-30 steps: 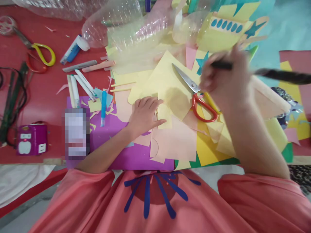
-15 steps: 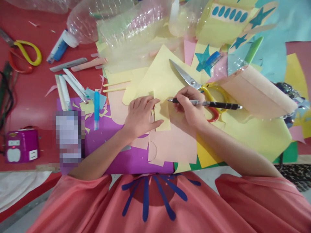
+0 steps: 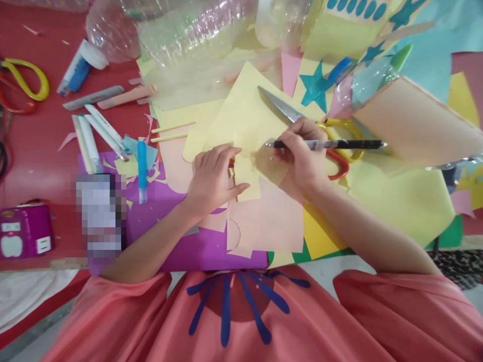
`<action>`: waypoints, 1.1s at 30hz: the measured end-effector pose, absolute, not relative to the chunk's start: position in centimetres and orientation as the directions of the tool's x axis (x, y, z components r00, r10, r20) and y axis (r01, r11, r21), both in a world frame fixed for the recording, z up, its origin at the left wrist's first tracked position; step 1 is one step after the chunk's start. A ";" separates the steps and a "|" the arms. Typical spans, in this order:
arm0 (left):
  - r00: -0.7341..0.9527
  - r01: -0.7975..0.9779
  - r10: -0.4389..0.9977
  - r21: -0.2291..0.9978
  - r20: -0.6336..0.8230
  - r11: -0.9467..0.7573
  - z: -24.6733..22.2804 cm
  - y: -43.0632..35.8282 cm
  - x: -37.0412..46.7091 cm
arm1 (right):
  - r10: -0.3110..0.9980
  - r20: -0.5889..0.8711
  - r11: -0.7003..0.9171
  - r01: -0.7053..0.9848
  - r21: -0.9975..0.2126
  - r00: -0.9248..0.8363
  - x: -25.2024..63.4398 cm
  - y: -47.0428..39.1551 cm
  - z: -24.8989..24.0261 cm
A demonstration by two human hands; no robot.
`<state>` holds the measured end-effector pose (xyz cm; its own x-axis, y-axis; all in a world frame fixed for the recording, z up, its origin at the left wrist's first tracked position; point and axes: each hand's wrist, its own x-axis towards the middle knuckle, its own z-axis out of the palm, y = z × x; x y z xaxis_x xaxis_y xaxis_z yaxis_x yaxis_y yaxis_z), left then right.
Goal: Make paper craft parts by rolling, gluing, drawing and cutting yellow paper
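Note:
My left hand (image 3: 213,176) rests palm down with its fingers apart, on a small pale yellow paper piece (image 3: 247,186). That piece lies partly over a light pink paper sheet (image 3: 271,221). Between the thumb and fingers of my right hand (image 3: 305,153) is a black pen (image 3: 347,145). It lies nearly level, its tip pointing left above the yellow paper. Just behind the right hand, scissors (image 3: 277,104) with yellow and red handles lie with their blades toward the far left; the hand hides part of them.
Plastic bottles (image 3: 196,40) lie along the back. Markers (image 3: 100,130), a glue tube (image 3: 77,68) and other scissors (image 3: 28,80) are on the left. A phone (image 3: 98,213) and a purple sharpener-like box (image 3: 26,231) sit nearer. A pink paper-covered object (image 3: 418,123) stands at right.
My right hand has moved slightly right with the pen, which now lies more level. My left hand stays on the paper. The view has shifted a little, and the pink paper-covered object appears farther up and right.

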<state>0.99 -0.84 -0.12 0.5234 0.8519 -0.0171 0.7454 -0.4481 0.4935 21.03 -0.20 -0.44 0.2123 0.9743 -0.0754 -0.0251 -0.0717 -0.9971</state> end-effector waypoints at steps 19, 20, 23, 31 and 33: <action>0.539 0.747 0.840 0.496 -0.060 -0.443 -0.3 -0.9 1.2 | 1.000 -0.014 -0.011 0.347 -0.938 -0.008 20.4 -0.8 0.0; 0.538 0.747 0.841 0.496 -0.059 -0.443 -0.3 -0.9 1.3 | 1.000 -0.015 -0.012 0.348 -0.937 -0.005 20.4 -0.8 0.1; 0.535 0.752 0.843 0.490 -0.062 -0.441 -0.2 -0.8 1.3 | 1.000 -0.013 -0.010 0.355 -0.935 -0.007 20.5 -0.8 0.1; 0.531 0.761 0.845 0.476 -0.064 -0.442 -0.2 -0.9 1.3 | 1.000 0.001 0.007 0.371 -0.928 -0.016 20.6 -0.9 -0.1; 0.532 0.759 0.845 0.476 -0.058 -0.445 -0.3 -0.9 1.3 | 1.000 0.013 0.017 0.368 -0.930 -0.015 20.6 -0.9 -0.2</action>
